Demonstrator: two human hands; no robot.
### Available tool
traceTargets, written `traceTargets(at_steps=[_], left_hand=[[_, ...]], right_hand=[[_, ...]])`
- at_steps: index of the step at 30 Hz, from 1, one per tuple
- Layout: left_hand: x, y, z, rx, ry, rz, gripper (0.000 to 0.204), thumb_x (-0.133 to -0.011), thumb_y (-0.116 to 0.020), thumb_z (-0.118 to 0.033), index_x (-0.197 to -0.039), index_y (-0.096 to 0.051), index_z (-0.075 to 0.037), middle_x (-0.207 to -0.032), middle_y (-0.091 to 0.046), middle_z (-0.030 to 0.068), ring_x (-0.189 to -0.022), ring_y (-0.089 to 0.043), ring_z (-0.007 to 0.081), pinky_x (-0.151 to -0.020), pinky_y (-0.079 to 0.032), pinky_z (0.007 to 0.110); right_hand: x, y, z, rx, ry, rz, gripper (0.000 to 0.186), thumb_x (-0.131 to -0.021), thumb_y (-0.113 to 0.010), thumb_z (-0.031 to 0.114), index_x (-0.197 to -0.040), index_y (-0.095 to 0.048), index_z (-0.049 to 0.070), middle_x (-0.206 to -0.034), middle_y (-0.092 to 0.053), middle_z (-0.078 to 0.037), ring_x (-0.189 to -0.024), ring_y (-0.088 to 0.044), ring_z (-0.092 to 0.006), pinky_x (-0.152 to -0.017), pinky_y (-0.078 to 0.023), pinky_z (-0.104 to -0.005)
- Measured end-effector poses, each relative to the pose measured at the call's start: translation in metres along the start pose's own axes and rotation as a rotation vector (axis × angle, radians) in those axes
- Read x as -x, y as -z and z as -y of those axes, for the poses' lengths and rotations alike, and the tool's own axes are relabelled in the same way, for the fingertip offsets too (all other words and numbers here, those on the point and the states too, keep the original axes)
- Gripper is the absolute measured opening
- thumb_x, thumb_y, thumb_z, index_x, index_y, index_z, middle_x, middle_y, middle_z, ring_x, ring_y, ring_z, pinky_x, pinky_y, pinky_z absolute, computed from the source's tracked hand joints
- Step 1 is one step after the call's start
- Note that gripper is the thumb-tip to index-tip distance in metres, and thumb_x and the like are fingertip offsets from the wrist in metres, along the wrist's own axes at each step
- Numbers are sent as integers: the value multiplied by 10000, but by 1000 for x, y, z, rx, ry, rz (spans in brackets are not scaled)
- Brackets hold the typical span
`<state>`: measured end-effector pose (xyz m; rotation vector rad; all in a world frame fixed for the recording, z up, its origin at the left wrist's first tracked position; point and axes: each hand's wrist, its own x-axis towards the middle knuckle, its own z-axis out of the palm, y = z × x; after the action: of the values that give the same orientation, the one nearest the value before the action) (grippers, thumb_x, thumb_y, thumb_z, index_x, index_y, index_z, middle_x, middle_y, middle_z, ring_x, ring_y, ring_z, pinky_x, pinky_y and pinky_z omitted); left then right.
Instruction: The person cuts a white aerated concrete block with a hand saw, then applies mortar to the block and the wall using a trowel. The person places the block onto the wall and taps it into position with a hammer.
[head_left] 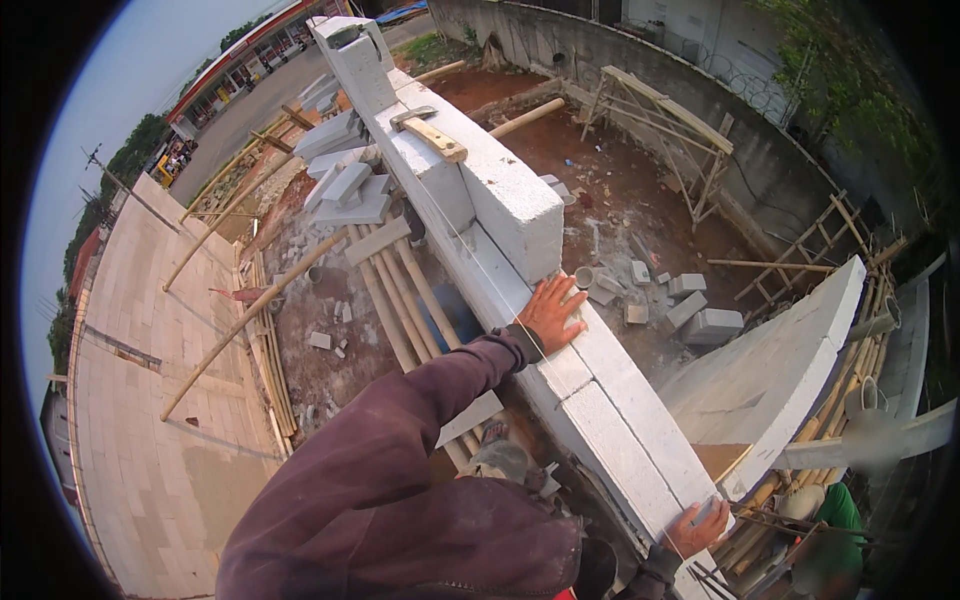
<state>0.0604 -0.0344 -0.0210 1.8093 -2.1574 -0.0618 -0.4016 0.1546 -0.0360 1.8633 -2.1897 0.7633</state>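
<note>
Our left hand [550, 316] lies spread on the white block wall [655, 465], just beside a raised block [512, 190]; our right hand [699, 528], well apart, rests farther along, its grip unclear. We judge the lower course [600, 408] laid, the level above unfinished.

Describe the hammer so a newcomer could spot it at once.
Find the long white wall running diagonally from upper left to lower right, with the left hand resting on it. Past that hand, farther up the picture, the wall steps up into raised blocks; the hammer lies on top. Its tan wooden handle sets it apart from the plain white blocks.
</note>
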Motion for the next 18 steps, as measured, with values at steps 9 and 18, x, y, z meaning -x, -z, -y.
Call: traceTargets(at_steps=[9, 18], left_hand=[[-1, -1, 0, 20, -13, 7, 611, -951, -531, -433, -1445, -458, -81, -1537, -319, 224, -1468, -243, 376, -1201, -182, 526], [0, -6, 2, 1, -20, -36, 606, -943, -564, -416, -1443, -459, -91, -1544, -310, 220, -1469, -246, 372, -1211, -186, 505]], right_hand=[[1, -1, 1, -40, -8, -36, 398, -902, -580, 245, -1187, -584, -34, -1276, -552, -256, -1171, -532, -443, -987, -420, -527], [2, -3, -1, -42, -16, -36, 410, -891, -585, 240, -1192, -580, -38, -1287, -546, -250, -1188, -519, -428, -1017, -403, -529]])
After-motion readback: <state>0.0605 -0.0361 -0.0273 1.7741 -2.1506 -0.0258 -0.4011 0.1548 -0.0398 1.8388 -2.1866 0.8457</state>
